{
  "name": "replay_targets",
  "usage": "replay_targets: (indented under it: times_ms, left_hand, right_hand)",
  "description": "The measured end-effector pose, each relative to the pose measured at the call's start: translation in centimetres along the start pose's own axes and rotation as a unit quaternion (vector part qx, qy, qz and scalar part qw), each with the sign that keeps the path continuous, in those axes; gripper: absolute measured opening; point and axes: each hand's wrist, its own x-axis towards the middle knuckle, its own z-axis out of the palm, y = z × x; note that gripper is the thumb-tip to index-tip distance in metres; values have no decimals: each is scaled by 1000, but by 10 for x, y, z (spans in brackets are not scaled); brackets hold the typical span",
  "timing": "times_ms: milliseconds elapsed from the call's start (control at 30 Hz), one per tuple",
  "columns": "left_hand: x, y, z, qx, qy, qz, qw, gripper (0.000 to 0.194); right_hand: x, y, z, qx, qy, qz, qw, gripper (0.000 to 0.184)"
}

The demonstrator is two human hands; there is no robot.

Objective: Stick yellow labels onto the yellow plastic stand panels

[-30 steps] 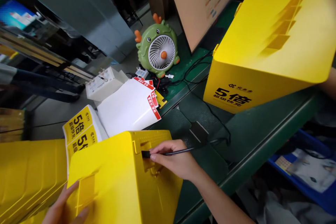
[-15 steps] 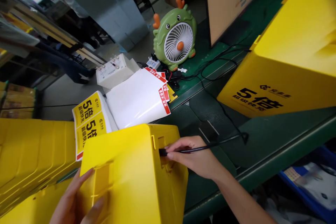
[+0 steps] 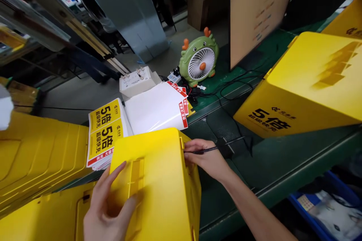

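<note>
Over a green workbench (image 3: 278,180), the left hand (image 3: 109,211) spreads on a yellow case (image 3: 149,169); the right hand (image 3: 206,160) pinches a black cable (image 3: 205,150), its plug now hidden.

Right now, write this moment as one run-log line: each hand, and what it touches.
left hand: flat on yellow box | right hand: holds black tool at box edge | beside: yellow label stack

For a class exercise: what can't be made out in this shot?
Head view:
Tip of the slim black tool in the right hand: hidden behind the yellow plastic box.
Small print on the tan panel: too small.
Blue crate contents: cut off by the bottom edge.
</note>
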Motion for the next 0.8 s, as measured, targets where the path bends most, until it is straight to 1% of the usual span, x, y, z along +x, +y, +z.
replay_targets:
  times_ms: [67, 100, 133, 200, 233, 267, 300, 333, 367, 400, 467, 533, 600, 633, 667, 733, 800]
  left_hand:
    - [3, 0, 0, -12, 13, -1, 1000, 48]
    - [4, -1, 0, -16, 22, 2, 1000, 45]
    - [5, -3, 0, -18, 30, 7, 999, 43]
    - [7, -6, 0, -10, 32, 21, 999, 39]
    - [8, -8, 0, -4, 29, 31, 999, 38]
    - [8, -9, 0, 1, 27, 43, 999, 37]
    - [7, -10, 0, 2, 28, 54, 998, 36]
    - [5, -11, 0, 0, 29, 62, 998, 36]
    - [2, -12, -1, -1, 31, 64, 997, 37]
    - [-3, -12, -2, -1, 34, 59, 998, 38]
    - [-17, -15, -6, 8, 42, 39, 998, 40]
    - [-39, -20, -10, 0, 54, 20, 998, 39]
    - [-71, -28, -12, -41, 63, -5, 997, 38]
    - [-91, -32, -12, -62, 54, -16, 996, 39]
    - [-112, -34, -12, -77, 26, -17, 997, 43]
    - [-156, -34, -10, -87, -67, 21, 994, 53]
    - [-195, -27, -10, -90, -153, 86, 980, 57]
  right_hand:
    - [-8, 4, 7, 21, 20, 6, 1000, 36]
    - [-19, 9, 13, 27, 47, 4, 999, 41]
    - [-34, 16, 22, 31, 83, 4, 996, 43]
    - [-75, 36, 44, 26, 163, -9, 986, 43]
    - [-97, 47, 56, 25, 178, -1, 984, 42]
    - [-118, 58, 68, 16, 184, -18, 983, 43]
    - [-135, 68, 78, -6, 183, -63, 981, 54]
    - [-149, 75, 85, -20, 170, -75, 982, 64]
    - [-159, 80, 89, -32, 151, -85, 984, 71]
    - [-163, 81, 89, -42, 131, -82, 987, 75]
    - [-162, 74, 80, -62, 89, -60, 992, 69]
    - [-150, 61, 60, -92, 45, -65, 993, 62]
    - [-130, 44, 35, -132, -15, -81, 988, 57]
    - [-118, 34, 24, -152, -50, -91, 983, 55]
    - [-104, 24, 14, -174, -83, -102, 976, 53]
    - [-76, 2, 3, -220, -124, -119, 960, 53]
    - [-55, -23, 3, -287, -90, -138, 944, 53]
